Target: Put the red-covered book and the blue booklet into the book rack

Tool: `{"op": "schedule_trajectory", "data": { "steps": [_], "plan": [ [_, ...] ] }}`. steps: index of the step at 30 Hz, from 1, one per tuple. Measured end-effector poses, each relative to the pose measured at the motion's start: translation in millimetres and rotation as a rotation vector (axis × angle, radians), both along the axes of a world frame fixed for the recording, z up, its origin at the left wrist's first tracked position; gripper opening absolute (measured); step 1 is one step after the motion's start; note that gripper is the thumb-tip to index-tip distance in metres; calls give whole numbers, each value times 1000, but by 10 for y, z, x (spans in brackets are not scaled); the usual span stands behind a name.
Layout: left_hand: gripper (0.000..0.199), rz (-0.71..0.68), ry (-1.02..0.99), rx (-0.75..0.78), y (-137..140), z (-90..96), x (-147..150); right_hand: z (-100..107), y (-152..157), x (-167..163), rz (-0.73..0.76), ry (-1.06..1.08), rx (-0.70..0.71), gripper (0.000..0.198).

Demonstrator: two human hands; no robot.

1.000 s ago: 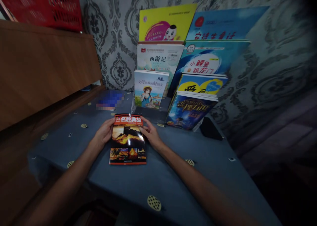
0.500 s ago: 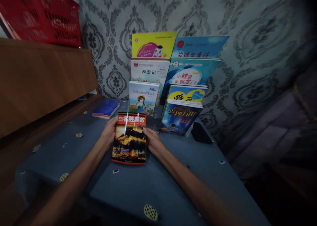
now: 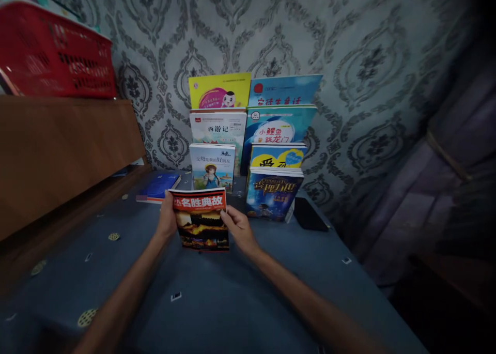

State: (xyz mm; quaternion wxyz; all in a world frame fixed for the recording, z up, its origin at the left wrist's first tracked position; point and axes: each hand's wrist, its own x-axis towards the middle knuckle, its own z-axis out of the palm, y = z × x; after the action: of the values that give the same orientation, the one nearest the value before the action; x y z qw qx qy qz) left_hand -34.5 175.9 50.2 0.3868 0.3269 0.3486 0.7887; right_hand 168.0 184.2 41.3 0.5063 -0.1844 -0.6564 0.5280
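Observation:
Between my two hands is a book (image 3: 202,222) with a red title band and dark golden pictures on its cover. My left hand (image 3: 167,218) grips its left edge, and my right hand (image 3: 237,226) pinches its right edge with the thumb in front. The book is held upright, its top leaning a little. Just behind it stands a white and blue book (image 3: 213,165) with a child on the cover. To its right a dark blue book (image 3: 273,195) stands at the front of another row. A blue book (image 3: 158,187) lies flat beyond my left hand.
Behind stand a white book (image 3: 217,124), a yellow book (image 3: 219,88), teal and blue books (image 3: 284,119) and a yellow-blue book (image 3: 277,156). A black flat object (image 3: 310,214) lies right on the blue cloth (image 3: 217,302). A red basket (image 3: 58,54) sits on a wooden cabinet (image 3: 65,152).
The view has tilted up and turned slightly right. The book between my hands has tipped more upright and come nearer the standing books. Both hands keep their hold.

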Motion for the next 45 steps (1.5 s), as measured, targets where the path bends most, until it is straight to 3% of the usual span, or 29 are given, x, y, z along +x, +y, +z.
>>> {"op": "schedule_trajectory", "data": {
  "steps": [4,8,11,16,30,45],
  "plan": [
    [66,-60,17,-61,-176,-180,-83,-89,-195,180,-94,-154,209,39],
    [61,-416,208,-134,-403,-227,-198,-267,-427,351,-151,-325,420,33],
    [62,-664,385,-102,-482,-193,-238,-360,-530,407,-173,-383,561,30],
    [59,-825,473,-44,-452,-175,-241,-337,-553,416,-182,-355,656,27],
    [61,-854,459,-76,-469,-141,-229,-355,-553,410,-174,-329,711,27],
    [57,-863,455,-53,-471,-160,-243,-392,-562,413,-159,-348,663,27]
  ]
}}
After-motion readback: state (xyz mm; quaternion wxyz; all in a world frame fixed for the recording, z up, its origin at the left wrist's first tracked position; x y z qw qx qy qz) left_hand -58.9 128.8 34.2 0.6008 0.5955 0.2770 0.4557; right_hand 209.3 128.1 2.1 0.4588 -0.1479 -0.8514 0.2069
